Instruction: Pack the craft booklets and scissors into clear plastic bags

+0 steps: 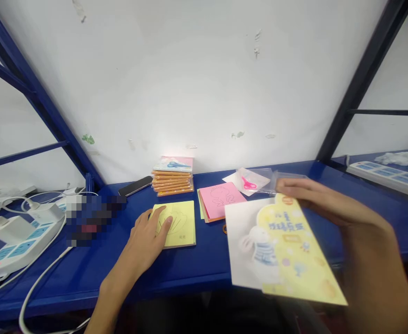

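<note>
My left hand (147,239) rests on a small stack of yellow paper sheets (176,225), its fingers spread over a line drawing that looks like a shell. Raised over the table's front edge, my right hand (308,197) pinches the top of a yellow and white printed card (294,250). The card shows a rabbit in a striped shirt and blue lettering, blurred by motion. Behind it and to the left lies a pile of pink paper sheets (222,198) with a line drawing. Pink scissors (249,183) in a clear plastic bag (264,176) lie farther back.
Orange-edged packs (172,182) are piled against the wall, topped by one with blue scissors (176,164). A phone (135,186) lies left of them. White power strips (19,248) with cables take up the left side. Blue metal posts (44,88) frame the blue table (120,273).
</note>
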`<state>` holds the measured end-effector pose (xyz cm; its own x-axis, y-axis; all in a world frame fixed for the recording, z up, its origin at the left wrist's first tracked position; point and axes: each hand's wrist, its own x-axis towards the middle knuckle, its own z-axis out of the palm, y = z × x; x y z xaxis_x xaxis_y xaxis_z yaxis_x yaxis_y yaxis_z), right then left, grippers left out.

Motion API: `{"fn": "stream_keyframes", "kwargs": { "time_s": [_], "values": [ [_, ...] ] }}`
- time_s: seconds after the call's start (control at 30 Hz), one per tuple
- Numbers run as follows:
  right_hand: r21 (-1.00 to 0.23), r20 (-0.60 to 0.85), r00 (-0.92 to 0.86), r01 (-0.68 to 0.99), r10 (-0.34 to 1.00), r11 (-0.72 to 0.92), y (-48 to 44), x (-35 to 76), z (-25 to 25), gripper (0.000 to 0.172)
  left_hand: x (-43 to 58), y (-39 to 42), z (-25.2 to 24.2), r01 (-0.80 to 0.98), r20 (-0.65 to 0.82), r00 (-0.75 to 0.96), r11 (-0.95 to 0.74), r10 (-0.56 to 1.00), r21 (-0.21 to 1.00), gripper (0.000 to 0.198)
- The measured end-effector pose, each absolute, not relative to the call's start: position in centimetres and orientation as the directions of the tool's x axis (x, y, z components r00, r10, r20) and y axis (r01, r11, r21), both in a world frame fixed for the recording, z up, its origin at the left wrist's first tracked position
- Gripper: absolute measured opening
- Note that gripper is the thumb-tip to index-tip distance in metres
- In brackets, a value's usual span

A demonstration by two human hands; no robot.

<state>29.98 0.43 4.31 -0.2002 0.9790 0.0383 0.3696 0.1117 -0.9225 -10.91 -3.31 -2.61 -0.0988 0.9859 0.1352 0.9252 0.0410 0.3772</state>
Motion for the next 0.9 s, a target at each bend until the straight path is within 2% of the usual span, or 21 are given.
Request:
{"fn": "stream_keyframes", "kwargs": {
  "time_s": [0.1,0.2,0.33,0.43,0.53,0.73,0.9],
  "values": [
    [-0.924,-0.091,-0.459,0.369,0.884,0.097,1.1,27.2,4.3,0.036,-11.7,-2.7,-2.5,0.961,0.181,-0.047,-0.005,0.982,0.276,0.07],
    [-0.908,-0.154,-0.551,0.407,0.82,0.104,1.7,25.7,4.0,0.038,-12.3,-0.6,-1.0,0.962,0.134,0.06,-0.093,0.989,0.257,0.068],
    [-0.887,-0.177,-0.568,0.445,0.804,0.12,2.0,25.2,3.7,0.041,-12.4,3.8,2.2,0.92,-0.046,0.26,-0.233,0.965,0.316,0.06],
    [-0.881,-0.177,-0.577,0.454,0.798,0.133,1.8,25.4,3.8,0.041,-12.4,6.3,3.7,0.906,-0.217,0.341,-0.257,0.915,0.337,0.074],
    [-0.883,-0.164,-0.58,0.447,0.798,0.144,1.7,25.6,4.0,0.039,-12.4,7.7,3.9,0.917,-0.328,0.335,-0.227,0.883,0.327,0.087],
    [-0.896,-0.15,-0.6,0.419,0.786,0.148,1.7,25.8,4.0,0.036,-12.4,9.0,3.2,0.922,-0.44,0.339,-0.2,0.832,0.331,0.059],
    [-0.889,-0.143,-0.592,0.429,0.794,0.16,1.7,25.4,4.2,0.037,-12.5,8.8,3.4,0.921,-0.411,0.333,-0.2,0.849,0.333,0.062]
  ]
}}
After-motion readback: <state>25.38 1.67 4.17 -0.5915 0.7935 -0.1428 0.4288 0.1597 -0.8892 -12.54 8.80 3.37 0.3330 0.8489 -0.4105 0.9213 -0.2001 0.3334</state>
